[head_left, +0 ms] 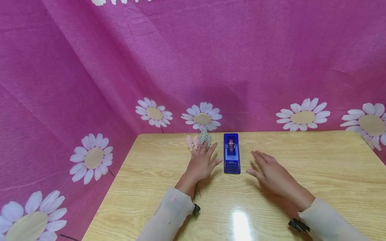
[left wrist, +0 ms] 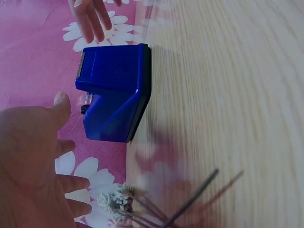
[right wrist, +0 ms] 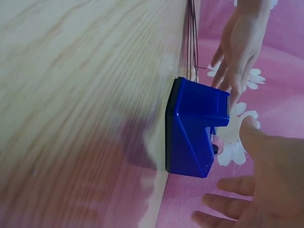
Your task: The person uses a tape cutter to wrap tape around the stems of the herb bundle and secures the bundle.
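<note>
A blue tape dispenser [head_left: 232,164] stands on the wooden table between my two hands, with a small pinkish roll of tape [head_left: 231,145] in it. To its left my left hand [head_left: 200,164] hovers with fingers spread, over the stems of artificial flower sprigs [head_left: 203,134] in pink and grey-green. My right hand [head_left: 272,172] is held to the right of the dispenser, fingers extended and thumb apart, holding nothing. In the left wrist view the dispenser [left wrist: 116,92] is seen from the side, apart from the thumb. The right wrist view also shows a gap between the dispenser [right wrist: 194,128] and the right hand.
The light wooden table [head_left: 325,160] meets a pink cloth [head_left: 241,60] with large white daisies at its back and left edges. Thin dark stems [left wrist: 190,199] of the sprigs extend toward the front of the table. A dark band [head_left: 298,225] sits at the right wrist.
</note>
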### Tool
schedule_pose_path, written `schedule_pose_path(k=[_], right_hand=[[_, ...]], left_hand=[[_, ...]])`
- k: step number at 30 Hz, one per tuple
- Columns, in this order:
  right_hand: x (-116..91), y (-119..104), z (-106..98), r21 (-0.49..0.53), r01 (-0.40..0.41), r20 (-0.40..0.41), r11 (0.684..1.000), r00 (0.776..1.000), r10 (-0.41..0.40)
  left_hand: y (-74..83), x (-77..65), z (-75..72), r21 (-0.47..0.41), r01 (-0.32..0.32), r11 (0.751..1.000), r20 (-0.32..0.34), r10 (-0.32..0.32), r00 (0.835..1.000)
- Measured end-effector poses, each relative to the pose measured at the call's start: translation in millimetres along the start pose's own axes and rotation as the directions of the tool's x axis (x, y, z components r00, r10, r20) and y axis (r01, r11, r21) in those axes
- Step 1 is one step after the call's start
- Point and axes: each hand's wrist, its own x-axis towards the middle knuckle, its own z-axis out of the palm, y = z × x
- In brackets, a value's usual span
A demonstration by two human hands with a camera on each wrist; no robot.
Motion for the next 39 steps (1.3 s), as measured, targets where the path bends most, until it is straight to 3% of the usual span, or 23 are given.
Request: schedule_pose_path(k=[17,34,39], right_hand=[[14.8,-21.1,8.8,0.085,0.055,-0.083,0.995,0.995,-0.048],[43.9,-30.5,19.1,0.263,-0.009,-0.082,0.965,0.996,0.032],[51.8,-30.4,22.5,0.363,-0.062,-0.051,0.930,0.995,0.087]], left_hand=[[11.0,12.4,5.8,-0.091,0.001,0.996,0.006,-0.001,1.000],[22.5,26.4,10.1,-0.254,0.005,0.967,0.067,0.012,0.998],[23.7,31.1,16.2,-0.320,-0.009,0.947,0.037,0.022,0.999]])
